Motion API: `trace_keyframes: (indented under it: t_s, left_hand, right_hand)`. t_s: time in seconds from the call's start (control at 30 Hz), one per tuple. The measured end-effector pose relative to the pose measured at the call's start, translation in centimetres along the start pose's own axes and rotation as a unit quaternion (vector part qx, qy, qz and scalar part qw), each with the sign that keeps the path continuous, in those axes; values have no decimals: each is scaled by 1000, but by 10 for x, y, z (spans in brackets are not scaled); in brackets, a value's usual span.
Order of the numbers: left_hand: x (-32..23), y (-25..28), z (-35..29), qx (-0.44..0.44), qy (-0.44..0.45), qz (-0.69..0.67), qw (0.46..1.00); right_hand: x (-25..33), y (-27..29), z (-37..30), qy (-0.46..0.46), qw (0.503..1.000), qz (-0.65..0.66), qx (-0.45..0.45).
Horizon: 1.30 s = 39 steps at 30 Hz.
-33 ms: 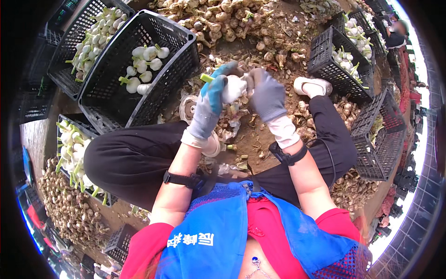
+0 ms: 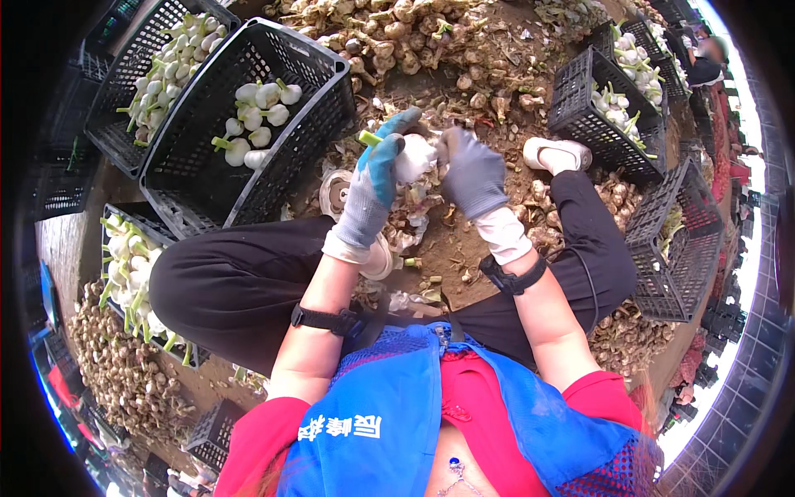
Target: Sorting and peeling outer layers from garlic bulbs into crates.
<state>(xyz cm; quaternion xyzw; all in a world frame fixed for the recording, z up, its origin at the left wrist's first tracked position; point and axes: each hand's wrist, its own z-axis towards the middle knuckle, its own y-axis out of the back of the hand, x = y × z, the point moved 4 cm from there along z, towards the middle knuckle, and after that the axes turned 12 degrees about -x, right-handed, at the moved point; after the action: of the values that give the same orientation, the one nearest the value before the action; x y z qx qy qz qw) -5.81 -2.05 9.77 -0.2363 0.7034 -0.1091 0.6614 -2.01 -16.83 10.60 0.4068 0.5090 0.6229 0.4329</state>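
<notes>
A white garlic bulb (image 2: 416, 159) with a short green stem stub (image 2: 369, 138) is gripped in my left hand (image 2: 379, 174), which wears a grey and blue glove. My gloved right hand (image 2: 475, 172) is closed beside the bulb's root end. Whatever its fingers pinch, if anything, is hidden. Ahead and to the left stands a black plastic crate (image 2: 319, 124) with several cleaned garlic bulbs (image 2: 267, 96) in it. Under my hands, peeled skins and cut stem bits (image 2: 411, 262) litter the ground.
A heap of unpeeled garlic (image 2: 397, 37) lies ahead. Crates of white garlic flank me: one at far left (image 2: 174, 66), one by my left knee (image 2: 128, 265), another at right (image 2: 571, 108). A tilted black crate (image 2: 679, 248) stands near my right knee. More garlic (image 2: 124, 364) is heaped behind left.
My right hand has shifted very slightly beside the bulb's root end. The left hand keeps its hold on the garlic bulb.
</notes>
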Motion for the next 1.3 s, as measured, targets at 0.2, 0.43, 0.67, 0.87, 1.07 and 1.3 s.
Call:
trace_keyframes:
  t_s: [0.2,0.43,0.67,0.87,1.07,1.3]
  left_hand:
    - [4,6,-6,-7,9,12,1000]
    - [-8,-3,-4,-77,10,-15,997]
    - [0,5,0,-103,-162,177,965]
    - [9,11,-6,-60,-61,26,996]
    - [-11,3,-8,-44,-189,54,980]
    - [-6,11,-2,-124,-133,53,982]
  right_hand:
    - [-7,-25,-7,6,995,-31,99]
    - [-32,-24,-6,-32,996,56,60]
    - [11,44,-3,114,977,94,-151]
    - [11,38,1,95,989,39,-106]
    - [-6,7,-12,-18,998,56,29]
    - [-11,8,-28,-108,907,407,5]
